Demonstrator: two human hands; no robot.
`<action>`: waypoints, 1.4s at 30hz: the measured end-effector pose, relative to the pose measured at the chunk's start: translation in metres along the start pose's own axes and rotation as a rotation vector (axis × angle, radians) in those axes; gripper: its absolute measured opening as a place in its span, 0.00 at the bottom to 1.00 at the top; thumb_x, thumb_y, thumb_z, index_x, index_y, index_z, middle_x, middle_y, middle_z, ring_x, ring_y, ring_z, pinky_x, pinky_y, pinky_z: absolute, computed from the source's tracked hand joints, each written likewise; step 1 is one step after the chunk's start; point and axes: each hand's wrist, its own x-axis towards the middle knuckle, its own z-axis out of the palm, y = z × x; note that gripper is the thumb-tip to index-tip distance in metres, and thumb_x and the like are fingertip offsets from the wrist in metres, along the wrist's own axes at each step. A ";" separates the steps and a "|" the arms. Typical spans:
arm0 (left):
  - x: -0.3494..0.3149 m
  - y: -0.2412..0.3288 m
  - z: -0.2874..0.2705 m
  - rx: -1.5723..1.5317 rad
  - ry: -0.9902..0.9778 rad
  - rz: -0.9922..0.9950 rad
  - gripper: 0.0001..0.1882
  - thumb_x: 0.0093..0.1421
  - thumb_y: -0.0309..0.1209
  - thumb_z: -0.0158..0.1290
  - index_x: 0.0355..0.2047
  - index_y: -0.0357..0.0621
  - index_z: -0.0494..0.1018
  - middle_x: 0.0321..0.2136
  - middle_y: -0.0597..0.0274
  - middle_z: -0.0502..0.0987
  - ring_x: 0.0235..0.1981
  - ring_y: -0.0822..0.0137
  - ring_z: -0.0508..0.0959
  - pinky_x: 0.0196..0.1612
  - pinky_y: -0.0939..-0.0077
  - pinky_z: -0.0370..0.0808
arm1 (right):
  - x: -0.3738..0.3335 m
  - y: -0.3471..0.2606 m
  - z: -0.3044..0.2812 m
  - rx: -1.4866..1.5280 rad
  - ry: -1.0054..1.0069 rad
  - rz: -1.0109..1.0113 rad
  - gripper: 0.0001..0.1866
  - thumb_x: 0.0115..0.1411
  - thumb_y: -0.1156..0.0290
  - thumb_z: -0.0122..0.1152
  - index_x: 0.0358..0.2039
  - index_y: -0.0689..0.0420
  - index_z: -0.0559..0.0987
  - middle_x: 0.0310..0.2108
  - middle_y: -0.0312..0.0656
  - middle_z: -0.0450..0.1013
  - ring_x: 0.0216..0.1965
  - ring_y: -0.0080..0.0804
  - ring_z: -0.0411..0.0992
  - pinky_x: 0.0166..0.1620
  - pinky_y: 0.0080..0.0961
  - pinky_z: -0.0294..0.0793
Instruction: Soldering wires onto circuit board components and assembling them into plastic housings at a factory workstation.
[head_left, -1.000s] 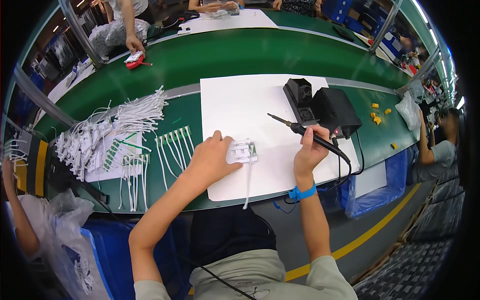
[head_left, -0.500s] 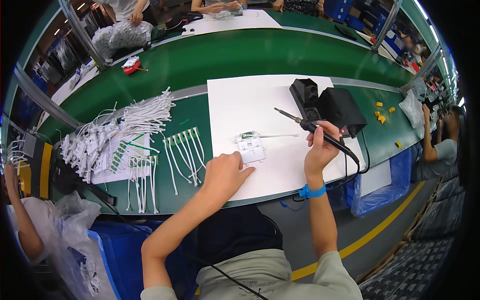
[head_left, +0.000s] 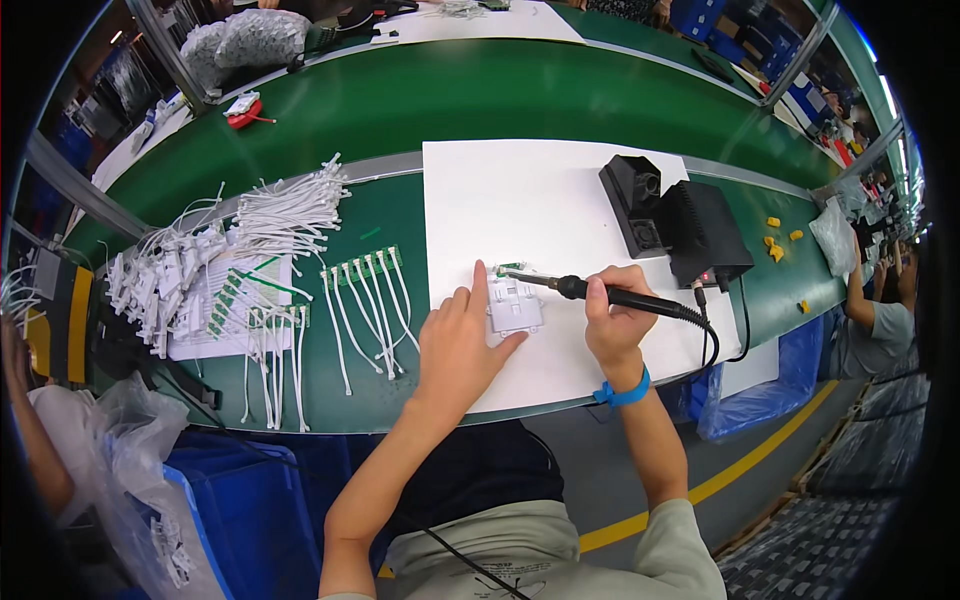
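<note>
Since the earlier frame, the soldering iron (head_left: 572, 287) has swung left and down, its tip now at the small green board (head_left: 505, 269) along the upper edge of the white housing (head_left: 516, 312); the left forefinger has straightened up beside it. Housing sits mid-frame on the white sheet (head_left: 535, 195), which covers part of the green surface (head_left: 395, 215).

Right hand (head_left: 618, 318): grip closed pen-like round the iron's handle, cord trailing right to the black station (head_left: 708, 235). Left hand (head_left: 452, 350): thumb and forefinger spread wide along the housing's left and lower edges, not wrapped round it; pressure can't be told. Exact tip contact too small to confirm.

Risks, as judged: forefinger is near the tip, so a slip leftward could burn it. Light bracing on a loose sheet might let the housing skid, putting heat on the wrong pad. Tip straying down could melt the plastic, if hot. Cord tugging at the handle may also jog the aim. Cabled boards (head_left: 362, 265) at left-centre are well apart from the tip.
</note>
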 end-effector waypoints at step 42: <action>0.014 -0.003 -0.003 -0.124 -0.052 -0.150 0.45 0.44 0.44 0.72 0.56 0.26 0.68 0.37 0.45 0.81 0.35 0.55 0.83 0.35 0.67 0.79 | 0.002 0.002 0.002 -0.092 -0.203 0.066 0.06 0.56 0.76 0.68 0.30 0.59 0.77 0.18 0.38 0.75 0.16 0.21 0.69 0.22 0.16 0.65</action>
